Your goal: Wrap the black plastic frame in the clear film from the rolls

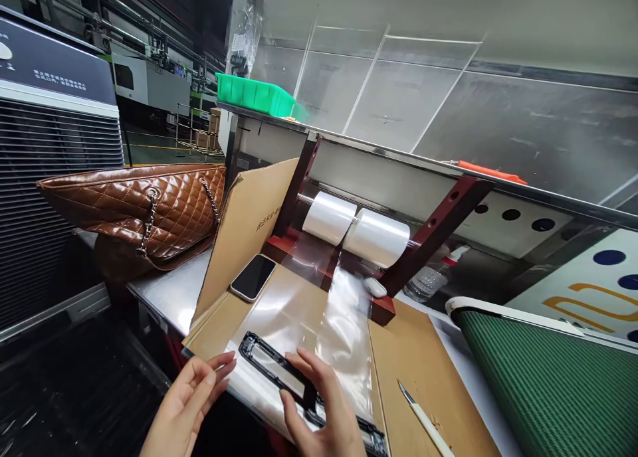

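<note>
A black plastic frame (pixel 310 396) lies over clear film (pixel 346 324). The right hand (pixel 326 400) half spreads its fingers across it, grip uncertain; the left hand (pixel 192 394) nearly pinches by the film's edge, hold indeterminate. Uneven tugging could crease the film.

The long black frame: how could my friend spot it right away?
Find the two white rolls, then follow the clear film down to the person's right hand. The long black frame is there. Unlike the slim, pale-handled knife to its right, it is dark with an open middle.
</note>
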A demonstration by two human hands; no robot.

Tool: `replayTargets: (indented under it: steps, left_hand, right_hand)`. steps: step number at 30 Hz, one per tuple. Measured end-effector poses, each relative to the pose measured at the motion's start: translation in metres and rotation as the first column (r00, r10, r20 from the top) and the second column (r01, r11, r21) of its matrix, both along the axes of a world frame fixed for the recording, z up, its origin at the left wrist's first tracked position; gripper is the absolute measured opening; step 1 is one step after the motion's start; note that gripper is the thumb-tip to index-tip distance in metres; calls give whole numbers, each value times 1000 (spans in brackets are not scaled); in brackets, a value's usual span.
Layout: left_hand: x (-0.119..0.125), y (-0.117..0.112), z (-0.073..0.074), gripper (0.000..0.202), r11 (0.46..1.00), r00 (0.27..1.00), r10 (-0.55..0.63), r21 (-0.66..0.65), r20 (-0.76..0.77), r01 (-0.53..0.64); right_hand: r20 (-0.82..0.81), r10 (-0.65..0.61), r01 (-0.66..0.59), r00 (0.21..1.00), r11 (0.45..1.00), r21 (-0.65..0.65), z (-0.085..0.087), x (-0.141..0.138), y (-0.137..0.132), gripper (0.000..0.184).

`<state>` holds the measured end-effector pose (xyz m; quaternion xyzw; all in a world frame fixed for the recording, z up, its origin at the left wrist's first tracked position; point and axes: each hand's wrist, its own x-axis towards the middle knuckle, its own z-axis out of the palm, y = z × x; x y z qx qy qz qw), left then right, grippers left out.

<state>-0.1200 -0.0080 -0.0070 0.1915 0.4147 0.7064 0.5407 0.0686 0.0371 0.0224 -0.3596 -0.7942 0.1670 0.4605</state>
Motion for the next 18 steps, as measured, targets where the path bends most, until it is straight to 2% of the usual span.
replayTargets:
  steps: [4,9,14,18]
  left_hand:
    - [-4,1,-11,35,996,996,-78,43,-35,80]
    - [-9,2,-24,29,993,993,-99,62,-63,103]
    - [-9,2,-21,31,993,994,-96,58,-61,100]
    - [-6,1,-14,34,998,998,-54,32,-38,56]
  right_hand:
    - [77,87,-88,993,996,4,-5,-3,1,49]
    - [104,100,-103,990,994,25,-12,-10,1,50]
    - [130,84,-93,988,994,61,-11,-9,1,45]
    - [105,50,-58,993,996,73,-2,-7,-3,37]
